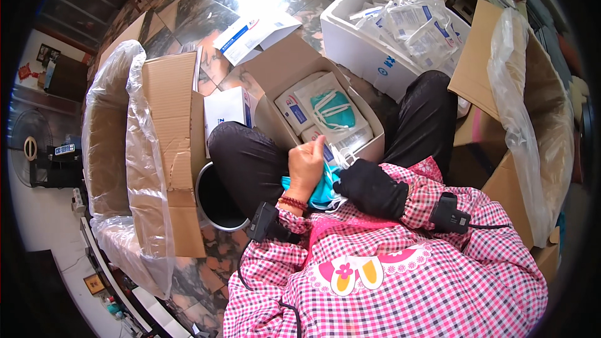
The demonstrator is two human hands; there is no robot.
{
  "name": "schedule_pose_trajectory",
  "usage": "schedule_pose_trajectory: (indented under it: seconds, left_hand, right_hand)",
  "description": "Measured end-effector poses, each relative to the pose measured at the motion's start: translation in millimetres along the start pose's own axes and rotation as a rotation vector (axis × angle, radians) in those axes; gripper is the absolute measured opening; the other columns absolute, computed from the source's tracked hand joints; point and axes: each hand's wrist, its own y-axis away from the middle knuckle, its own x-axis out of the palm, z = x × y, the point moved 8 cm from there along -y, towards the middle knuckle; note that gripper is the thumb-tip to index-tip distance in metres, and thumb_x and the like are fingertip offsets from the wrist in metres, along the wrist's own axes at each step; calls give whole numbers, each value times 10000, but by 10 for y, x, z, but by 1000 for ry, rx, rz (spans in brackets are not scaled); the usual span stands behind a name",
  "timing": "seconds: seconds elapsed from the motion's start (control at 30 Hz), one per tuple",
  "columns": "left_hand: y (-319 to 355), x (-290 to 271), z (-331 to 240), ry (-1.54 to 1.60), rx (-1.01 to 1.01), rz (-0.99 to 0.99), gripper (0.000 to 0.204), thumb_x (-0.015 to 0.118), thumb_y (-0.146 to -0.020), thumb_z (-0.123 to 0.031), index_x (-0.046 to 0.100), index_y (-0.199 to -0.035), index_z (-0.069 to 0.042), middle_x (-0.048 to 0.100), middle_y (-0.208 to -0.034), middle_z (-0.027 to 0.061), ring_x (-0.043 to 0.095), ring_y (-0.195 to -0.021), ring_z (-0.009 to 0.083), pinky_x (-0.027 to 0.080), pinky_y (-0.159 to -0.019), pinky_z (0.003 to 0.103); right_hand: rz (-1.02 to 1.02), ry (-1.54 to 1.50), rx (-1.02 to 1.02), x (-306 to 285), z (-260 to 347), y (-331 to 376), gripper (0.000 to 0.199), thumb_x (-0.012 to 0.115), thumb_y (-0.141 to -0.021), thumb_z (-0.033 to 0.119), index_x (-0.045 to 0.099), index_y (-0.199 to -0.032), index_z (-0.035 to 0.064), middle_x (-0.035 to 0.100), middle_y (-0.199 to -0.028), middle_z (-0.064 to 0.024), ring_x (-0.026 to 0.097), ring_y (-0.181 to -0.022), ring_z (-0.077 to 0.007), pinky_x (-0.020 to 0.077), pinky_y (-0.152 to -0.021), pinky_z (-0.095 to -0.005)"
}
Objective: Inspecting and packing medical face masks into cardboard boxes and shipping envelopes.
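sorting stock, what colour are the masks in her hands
Teal blue masks, bunched between the left hand and gloved right hand; head view.

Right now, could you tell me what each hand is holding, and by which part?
Both the bare left hand and the black-gloved right hand grip a bunched teal face mask by its body; its white ear loops hang loose.

The teal masks point(323, 191) at centre are mostly hidden behind the left hand point(307, 166) and the black-gloved right hand point(369, 188). The white foam box point(363, 44) at upper right is partly covered by a knee.
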Motion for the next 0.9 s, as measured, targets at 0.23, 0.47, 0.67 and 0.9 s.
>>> schedule_pose_trajectory:
  seconds: [0.23, 0.47, 0.67, 0.9]
  left_hand:
    - [-85, -98, 151, 88, -42, -53, 481, 621, -970, -264, 553, -619, 58, 367, -499, 163, 308, -482, 127, 325, -457, 380]
    - [-157, -117, 274, 131, -58, -86, 510, 613, -981, -265, 502, -597, 52, 304, -503, 69, 301, -507, 96, 293, -450, 362]
    - [-188, -150, 310, 169, -61, -105, 531, 609, -985, -274, 472, -586, 50, 291, -516, 51, 291, -524, 88, 272, -449, 355]
    - [-122, -300, -392, 164, 154, 83, 460, 581, -1007, -292, 576, -692, 44, 426, -533, 127, 352, -505, 140, 357, -486, 358]
  right_hand:
    - [-18, -99, 39, 15, 39, -22, 145, 601, -780, 91, 636, -914, 50, 588, -739, -148, 610, -687, -340, 455, -594, -460]
    - [11, -161, 84, -10, 94, 5, 173, 596, -778, 67, 645, -943, 51, 598, -767, -150, 606, -698, -343, 456, -607, -460]
    - [-13, -173, 99, -69, 157, 28, 209, 619, -755, 44, 650, -962, 48, 604, -791, -150, 598, -729, -341, 461, -646, -456]
    - [-248, -894, 676, 49, -822, 261, 170, 663, -899, 91, 689, -1041, 3, 702, -880, -117, 685, -812, -174, 530, -745, -331]
